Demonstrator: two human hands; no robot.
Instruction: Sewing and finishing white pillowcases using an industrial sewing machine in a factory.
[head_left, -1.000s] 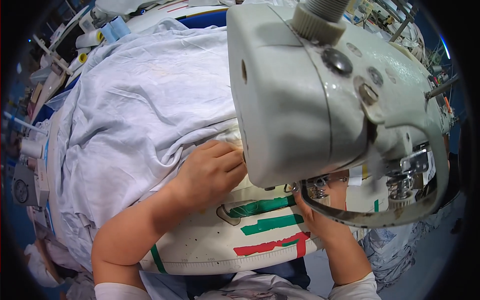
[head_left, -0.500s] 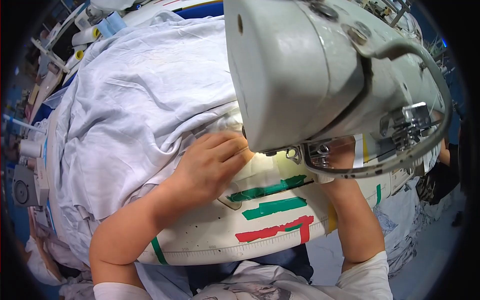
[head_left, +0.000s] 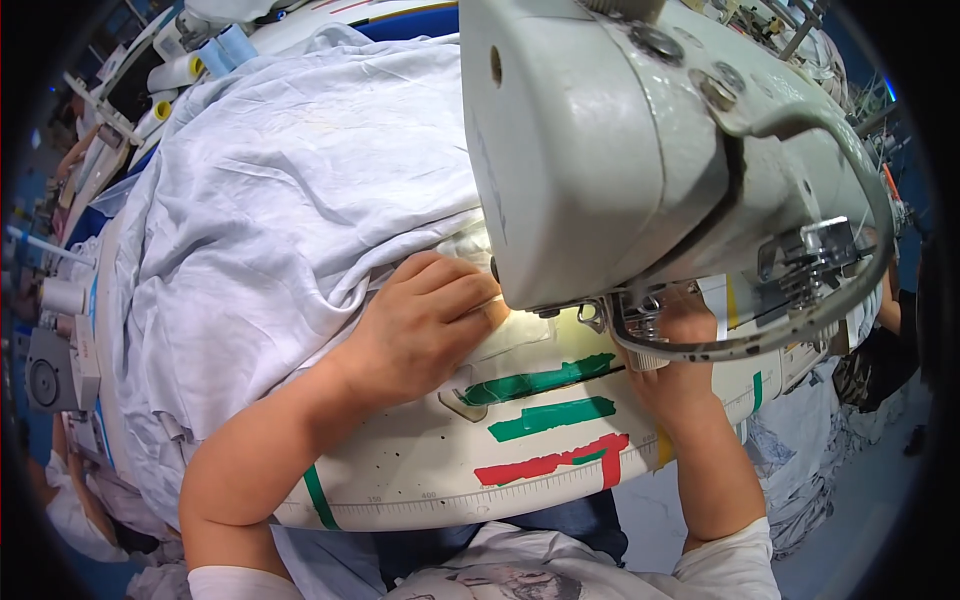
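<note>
A large pale sewing machine [head_left: 570,160] hangs over the work area, with a lit spot under its head. My left hand [head_left: 425,320] is closed at the lit spot, its fingers bent and pinching the edge of the white cloth [head_left: 290,190]. That cloth lies wrinkled and spread to the left and beyond the hand. On the far side of the machine's needle area is my right hand [head_left: 688,318]. Metal parts and a curved grey tube [head_left: 800,335] hide its fingers, so I cannot see what they touch.
Green tape strips [head_left: 550,418] and a red tape strip [head_left: 545,462] mark the white table [head_left: 390,480], which has a ruler scale along its near edge. Thread cones [head_left: 175,72] stand at the far left. Piled cloth [head_left: 790,450] lies at the right, below table height.
My right hand and wrist have shifted slightly toward me and to the left. My left hand stays nearly in place, closed on the cloth. The view has shifted a little.
</note>
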